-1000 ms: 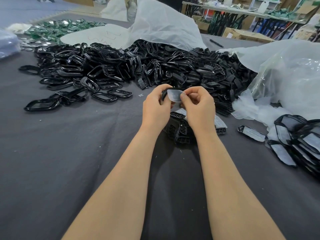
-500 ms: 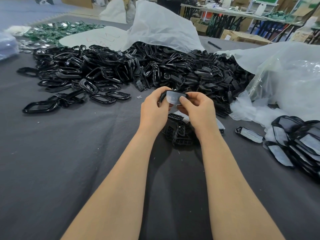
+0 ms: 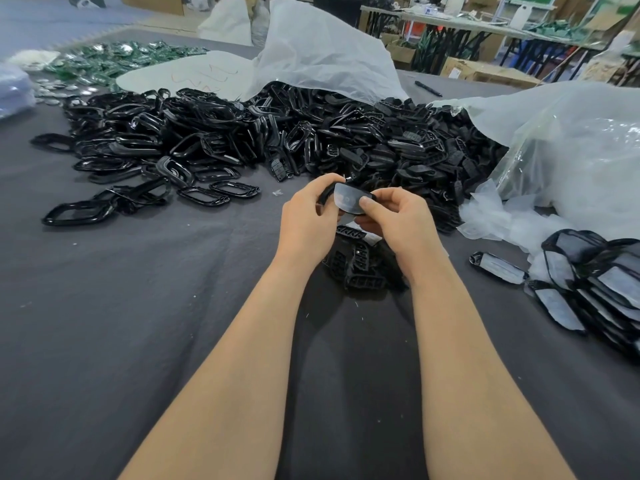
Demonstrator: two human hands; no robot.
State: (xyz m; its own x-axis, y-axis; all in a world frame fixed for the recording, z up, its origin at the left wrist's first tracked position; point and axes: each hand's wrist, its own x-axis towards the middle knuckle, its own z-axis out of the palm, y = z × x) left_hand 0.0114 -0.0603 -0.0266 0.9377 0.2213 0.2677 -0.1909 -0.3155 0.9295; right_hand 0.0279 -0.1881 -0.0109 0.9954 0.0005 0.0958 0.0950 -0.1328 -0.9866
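Black plastic rims the piece point(image 3: 349, 199), a small curved shell whose upturned face is a pale grey, slightly glossy panel with one rounded end. It is held off the table between both hands, just in front of the near edge of the pile point(image 3: 214, 140).

The left hand point(image 3: 304, 220) grips the piece's left end, fingers curled over its dark rim and thumb tucked beside it. The right hand point(image 3: 398, 221) pinches the right end, its thumb point(image 3: 366, 202) pressed flat on the grey panel and the other fingers folded under. Both forearms run bare up from the bottom edge and close in at the wrists.

Under the hands a heap point(image 3: 360, 268) of ribbed black parts lies on the dark grey cloth point(image 3: 131, 306) that covers the table. The pile of glossy black frames and shells spreads across the far side, partly under a white sheet point(image 3: 322, 53). A clear bag point(image 3: 571, 147) slumps at the right, and near it a stack point(image 3: 595, 282) of grey-faced pieces. Green parts point(image 3: 114, 60) lie at the far left, and a pen point(image 3: 428, 88) past the pile. Benches point(image 3: 485, 27) and boxes point(image 3: 485, 69) fill the room behind.
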